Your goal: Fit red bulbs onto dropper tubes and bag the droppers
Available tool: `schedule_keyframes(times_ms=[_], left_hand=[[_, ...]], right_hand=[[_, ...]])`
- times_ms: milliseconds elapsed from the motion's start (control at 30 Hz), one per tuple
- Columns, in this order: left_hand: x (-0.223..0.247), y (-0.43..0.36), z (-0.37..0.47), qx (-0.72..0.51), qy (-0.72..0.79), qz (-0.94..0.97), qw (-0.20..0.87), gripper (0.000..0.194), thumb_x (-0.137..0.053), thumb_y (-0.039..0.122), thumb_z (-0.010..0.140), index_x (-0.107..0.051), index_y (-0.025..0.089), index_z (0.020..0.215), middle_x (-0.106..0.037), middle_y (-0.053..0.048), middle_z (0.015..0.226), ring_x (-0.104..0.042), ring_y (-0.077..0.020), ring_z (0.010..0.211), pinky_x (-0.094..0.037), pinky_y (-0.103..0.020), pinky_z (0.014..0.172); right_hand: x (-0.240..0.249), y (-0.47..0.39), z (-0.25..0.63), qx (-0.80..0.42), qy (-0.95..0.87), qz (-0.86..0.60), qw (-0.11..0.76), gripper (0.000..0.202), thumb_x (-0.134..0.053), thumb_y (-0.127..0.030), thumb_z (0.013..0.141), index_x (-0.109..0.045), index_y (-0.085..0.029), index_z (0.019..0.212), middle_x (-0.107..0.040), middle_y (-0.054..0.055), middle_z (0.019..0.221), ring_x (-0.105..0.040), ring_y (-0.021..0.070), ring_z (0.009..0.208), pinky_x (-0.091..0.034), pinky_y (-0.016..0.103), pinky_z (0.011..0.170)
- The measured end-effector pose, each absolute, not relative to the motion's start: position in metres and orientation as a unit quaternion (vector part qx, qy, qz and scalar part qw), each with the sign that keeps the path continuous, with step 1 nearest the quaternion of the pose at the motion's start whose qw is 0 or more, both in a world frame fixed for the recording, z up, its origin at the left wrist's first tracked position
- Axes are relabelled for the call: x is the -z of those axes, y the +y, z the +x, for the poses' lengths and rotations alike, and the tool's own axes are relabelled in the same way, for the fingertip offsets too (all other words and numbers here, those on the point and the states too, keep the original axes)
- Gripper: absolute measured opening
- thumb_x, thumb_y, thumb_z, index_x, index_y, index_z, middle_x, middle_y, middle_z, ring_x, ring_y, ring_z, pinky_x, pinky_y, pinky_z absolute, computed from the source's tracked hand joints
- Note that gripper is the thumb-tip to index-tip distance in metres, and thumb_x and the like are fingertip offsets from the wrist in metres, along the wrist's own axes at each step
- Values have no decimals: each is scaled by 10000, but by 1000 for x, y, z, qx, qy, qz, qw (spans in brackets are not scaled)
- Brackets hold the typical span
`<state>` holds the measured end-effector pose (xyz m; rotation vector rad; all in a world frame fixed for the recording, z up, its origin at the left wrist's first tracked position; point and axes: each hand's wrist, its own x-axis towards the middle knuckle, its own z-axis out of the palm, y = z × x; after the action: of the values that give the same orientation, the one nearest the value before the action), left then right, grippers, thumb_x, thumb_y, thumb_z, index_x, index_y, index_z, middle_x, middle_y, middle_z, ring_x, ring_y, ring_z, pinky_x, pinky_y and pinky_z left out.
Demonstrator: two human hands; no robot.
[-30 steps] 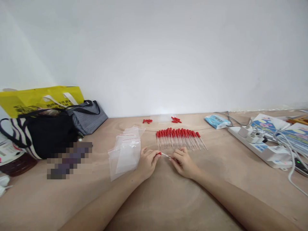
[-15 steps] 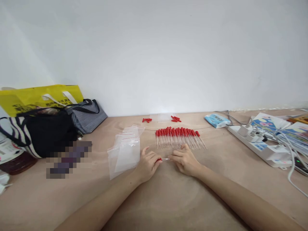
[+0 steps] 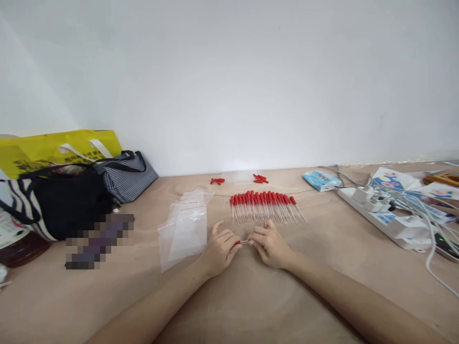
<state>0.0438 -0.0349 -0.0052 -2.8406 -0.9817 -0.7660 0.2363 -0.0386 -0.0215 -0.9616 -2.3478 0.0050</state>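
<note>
Low over the table, a dropper (image 3: 244, 242) with a red rubber bulb and a thin clear tube spans my two hands. The fingers of my left hand (image 3: 220, 248) pinch its red bulb. My right hand (image 3: 271, 246) pinches the clear tube from the other side, and its fingers hide the tube's tip. Just beyond both hands lies a row of several droppers (image 3: 263, 197), red bulbs pointing away from me. Beside my left hand are clear zip bags (image 3: 188, 229), overlapping. Farther back sit loose red bulbs (image 3: 217, 181) and a second small pile of red bulbs (image 3: 260, 178).
Clear tubes (image 3: 244, 179) lie near the wall between the bulb piles. On the left stand a yellow bag (image 3: 64, 148), a striped bag (image 3: 129, 179) and a black bag (image 3: 75, 205). A blue tissue pack (image 3: 321, 180) and a white power strip (image 3: 380, 215) with cables are on the right.
My right hand has come closer to my left, so less of the clear tube shows between them. The whole view has shifted slightly.
</note>
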Motion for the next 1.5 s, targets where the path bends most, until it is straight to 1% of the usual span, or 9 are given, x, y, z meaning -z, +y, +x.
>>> schedule_keyframes(times_ms=[300,433,567,700,800,1000,1167,1333,1500], left_hand=[[2,-29,41,251,-353,-901,-27,159,-431,297,843,-554,197,858,-644,2,769,-562,-153,762,-208,-425,950],[-3,-28,35,270,-378,-885,-44,278,-523,388,781,-527,206,991,-652,-13,844,-562,-174,805,-241,-405,926],[-4,-29,34,294,-374,-879,-44,157,-459,316,831,-572,225,892,-660,6,816,-571,-148,766,-236,-379,928],[-2,-29,35,313,-385,-867,-43,183,-426,279,851,-591,226,793,-666,19,754,-578,-137,713,-228,-381,931],[-1,-28,35,306,-385,-870,-45,175,-434,286,846,-593,231,797,-667,20,765,-582,-141,727,-232,-386,930],[-2,-22,23,293,-458,-839,-6,295,-518,321,772,-512,221,1050,-607,-42,992,-526,-214,933,-329,-381,855],[-13,-9,-7,220,-596,-771,44,193,-541,298,738,-569,203,904,-550,-74,1035,-478,-260,1004,-351,-384,844],[-25,3,-37,137,-714,-686,39,229,-487,373,751,-510,181,874,-530,-89,936,-498,-270,946,-388,-354,784],[-23,6,-47,115,-744,-658,-14,289,-565,397,669,-456,184,831,-506,-81,901,-512,-267,932,-408,-336,753]], right_hand=[[20,-36,234,-65,-869,-383,306,240,-332,-194,873,-569,-177,835,-579,21,719,-479,119,651,-240,285,669],[16,-36,238,-70,-859,-399,313,249,-326,-213,884,-569,-176,847,-590,28,742,-484,116,643,-245,280,660],[15,-38,241,-73,-855,-406,315,255,-320,-222,891,-569,-187,852,-599,17,736,-489,113,636,-245,280,664],[12,-39,241,-46,-866,-389,311,204,-376,-259,876,-571,-202,900,-622,17,767,-511,120,679,-236,289,672],[10,-42,241,15,-875,-387,289,168,-444,-286,839,-588,-203,815,-616,19,717,-498,142,704,-226,301,668],[18,-31,247,9,-796,-505,333,146,-462,-279,803,-580,-202,763,-623,17,694,-514,155,678,-246,299,660],[18,2,251,-15,-669,-638,383,156,-447,-280,787,-552,-182,847,-630,16,674,-558,166,659,-282,289,645],[10,31,237,6,-624,-700,346,116,-463,-260,764,-552,-186,768,-632,32,668,-567,188,681,-267,307,652],[13,45,226,32,-621,-721,306,131,-455,-240,766,-572,-182,750,-631,65,668,-563,211,706,-249,335,673]])
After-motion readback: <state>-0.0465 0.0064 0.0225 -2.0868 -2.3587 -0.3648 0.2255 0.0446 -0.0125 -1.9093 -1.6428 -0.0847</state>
